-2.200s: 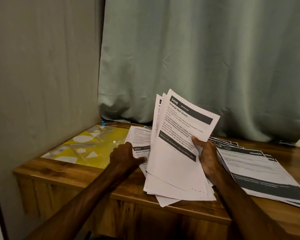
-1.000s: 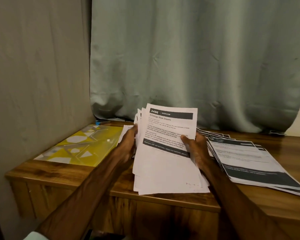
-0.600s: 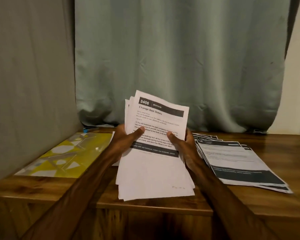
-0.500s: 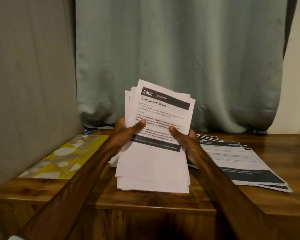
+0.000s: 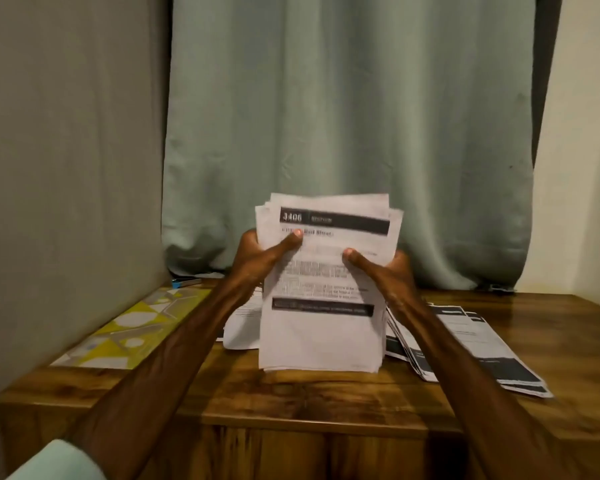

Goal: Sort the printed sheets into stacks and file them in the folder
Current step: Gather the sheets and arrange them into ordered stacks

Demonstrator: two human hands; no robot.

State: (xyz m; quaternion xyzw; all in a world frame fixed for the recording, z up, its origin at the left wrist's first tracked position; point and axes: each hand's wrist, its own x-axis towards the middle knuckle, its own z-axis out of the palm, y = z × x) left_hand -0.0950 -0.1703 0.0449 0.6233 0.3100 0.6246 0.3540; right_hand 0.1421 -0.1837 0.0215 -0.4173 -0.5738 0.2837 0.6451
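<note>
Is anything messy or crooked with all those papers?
A little. The stack held upright by the left hand and right hand has uneven top edges, with sheets poking out at the corners. The pile lying to its right is fanned out, not squared. Nothing looks torn.

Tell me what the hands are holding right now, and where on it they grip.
Both hold one stack of printed sheets, upright. The left hand grips its left edge, the right hand its right edge, thumbs across the front page.

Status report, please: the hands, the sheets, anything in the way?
Left hand and right hand both grip the held stack, upright over the table. Second pile lies right, yellow folder left. Loose sheet behind left wrist.
</note>
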